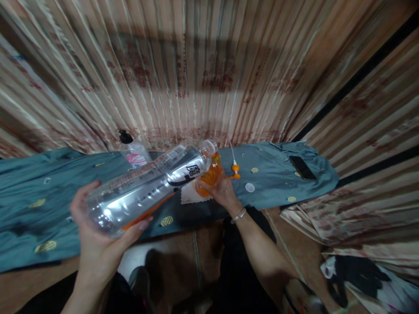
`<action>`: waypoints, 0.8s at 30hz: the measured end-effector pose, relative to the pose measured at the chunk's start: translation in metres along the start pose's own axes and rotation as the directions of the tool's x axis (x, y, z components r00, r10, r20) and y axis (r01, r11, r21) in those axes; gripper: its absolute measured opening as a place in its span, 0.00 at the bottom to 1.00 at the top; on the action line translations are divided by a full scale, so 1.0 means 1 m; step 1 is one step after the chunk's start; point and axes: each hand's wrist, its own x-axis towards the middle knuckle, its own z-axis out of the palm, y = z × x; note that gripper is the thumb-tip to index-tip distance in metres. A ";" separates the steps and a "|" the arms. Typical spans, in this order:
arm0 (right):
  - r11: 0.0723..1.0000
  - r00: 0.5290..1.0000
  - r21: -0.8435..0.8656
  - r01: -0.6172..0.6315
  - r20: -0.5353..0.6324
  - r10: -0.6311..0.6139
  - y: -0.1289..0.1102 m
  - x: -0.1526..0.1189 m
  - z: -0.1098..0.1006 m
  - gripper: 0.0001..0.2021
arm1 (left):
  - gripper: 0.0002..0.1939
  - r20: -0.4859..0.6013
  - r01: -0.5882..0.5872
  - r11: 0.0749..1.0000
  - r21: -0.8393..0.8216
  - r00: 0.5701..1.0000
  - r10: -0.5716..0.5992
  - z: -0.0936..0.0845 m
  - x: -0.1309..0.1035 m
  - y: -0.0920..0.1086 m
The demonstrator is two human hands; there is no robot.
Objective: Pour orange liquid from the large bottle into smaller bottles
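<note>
My left hand [101, 235] is wrapped round the base of a large clear plastic bottle [147, 189] with a silver label. The bottle is tilted, its neck up and to the right, over a smaller bottle of orange liquid [209, 178]. My right hand [224, 192] is closed round the orange bottle, which stands on a white cloth [193, 195]. Whether the two mouths touch, or anything flows, I cannot tell. Right of my right hand lies an orange pump top [235, 171] with its thin tube. A round white cap [250, 187] is close by.
A clear pump bottle [136, 155] with a black top stands behind the large bottle. A black phone [303, 168] lies at the right end of the narrow surface covered in green cloth [271, 165]. Pleated curtains [203, 87] hang behind and to the right.
</note>
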 end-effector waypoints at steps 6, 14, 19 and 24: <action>1.000 1.000 0.003 0.011 -0.003 -0.011 0.000 -0.001 -0.001 0.37 | 0.62 0.029 -0.034 0.999 0.028 0.999 0.033 -0.004 -0.002 0.009; 0.999 0.999 -0.012 0.030 -0.012 -0.030 0.004 -0.002 0.002 0.37 | 0.60 0.012 -0.092 0.992 0.081 0.996 0.092 -0.006 -0.006 0.017; 0.999 0.999 -0.038 0.029 -0.025 -0.030 0.004 -0.002 0.003 0.38 | 0.60 0.007 -0.078 0.993 0.083 0.997 0.078 -0.006 -0.008 0.016; 0.999 0.999 -0.030 0.041 -0.007 -0.041 0.002 -0.002 0.002 0.38 | 0.59 0.016 -0.130 0.985 0.114 0.992 0.129 -0.008 -0.006 0.017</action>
